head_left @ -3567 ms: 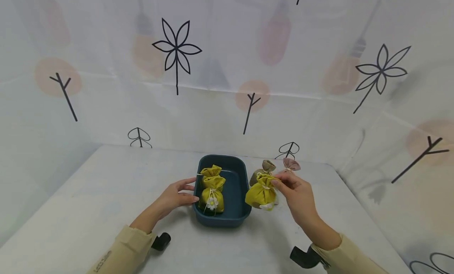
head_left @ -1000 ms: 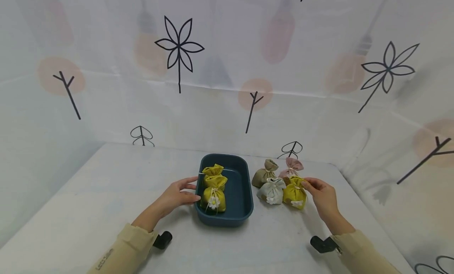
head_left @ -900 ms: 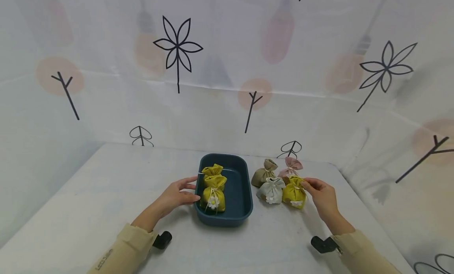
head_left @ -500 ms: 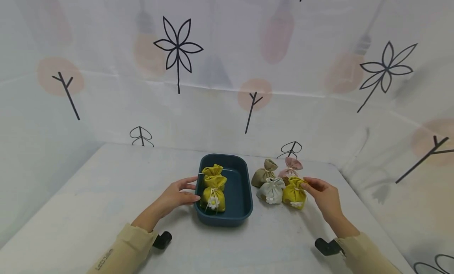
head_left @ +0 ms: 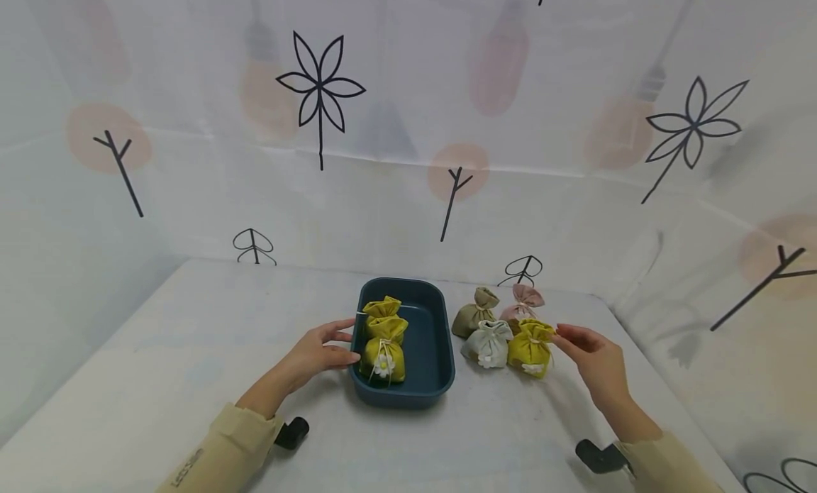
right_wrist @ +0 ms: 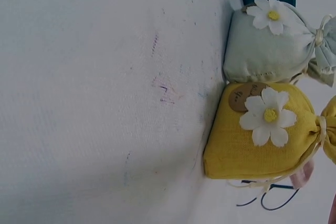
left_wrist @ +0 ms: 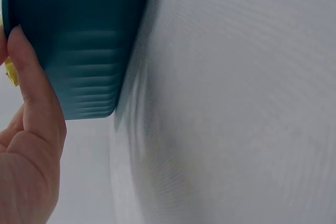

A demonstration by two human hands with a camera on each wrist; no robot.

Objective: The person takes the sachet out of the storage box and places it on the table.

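The right hand (head_left: 590, 362) hovers just right of a yellow drawstring pouch (head_left: 530, 347), fingers loosely extended toward it and holding nothing; a small gap shows between the fingertips and the pouch's gathered top. That pouch stands upright on the white table (head_left: 191, 351), a white fabric daisy and a round brown tag on its front, as the right wrist view shows (right_wrist: 265, 129). Touching it on the side toward the teal tray (head_left: 440, 337) stands a pale grey-green pouch (head_left: 488, 342) with its own daisy (right_wrist: 268, 40). Behind these two, farther from the person, stand an olive-brown pouch (head_left: 474, 313) and a pink pouch (head_left: 523, 303), the pink one partly hidden by the yellow one.

The left hand (head_left: 315, 351) rests against the left outer wall of the teal tray, thumb along the wall near the rim and fingers relaxed rather than curled round it; the left wrist view shows the thumb (left_wrist: 29, 77) lying flat on the ribbed teal side (left_wrist: 79, 40). Inside the tray, against its left wall, stand two more yellow pouches in a row: the near one (head_left: 383, 351) shows a daisy and cord, the far one (head_left: 381, 307) stands just behind it. The tray's right half shows bare teal floor.

A pale curtain printed with flowers and trees (head_left: 319, 96) surrounds the table.
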